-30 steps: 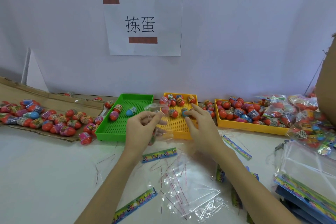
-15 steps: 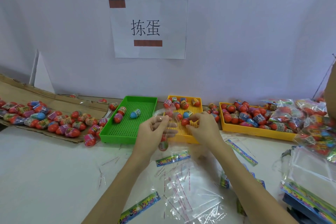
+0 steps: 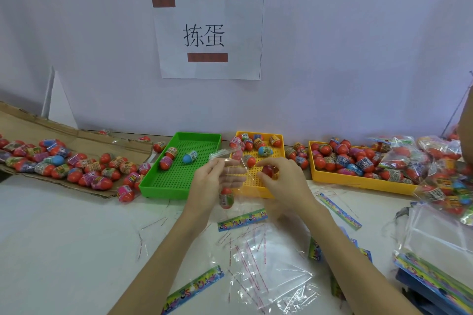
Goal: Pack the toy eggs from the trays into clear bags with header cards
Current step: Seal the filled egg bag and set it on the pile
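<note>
The yellow tray [image 3: 256,161] sits mid-bench [image 3: 64,250]. Just before it, a clear bag [image 3: 231,174] is held open in the left hand [image 3: 212,184], one egg [image 3: 226,198] already inside. A red egg [image 3: 267,170] is pinched in the right hand [image 3: 284,181], beside the bag's mouth. Filling is underway; next, that egg needs guiding in.

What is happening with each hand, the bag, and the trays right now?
left hand: holds the clear bag's mouth up
clear bag: open, one egg hanging at its bottom
egg in bag: upright, inside
right hand: pinches a red egg
red egg: lifted, beside the bag's mouth
green tray: three eggs in it
small yellow tray: a few eggs left
big yellow tray: piled with eggs
</note>
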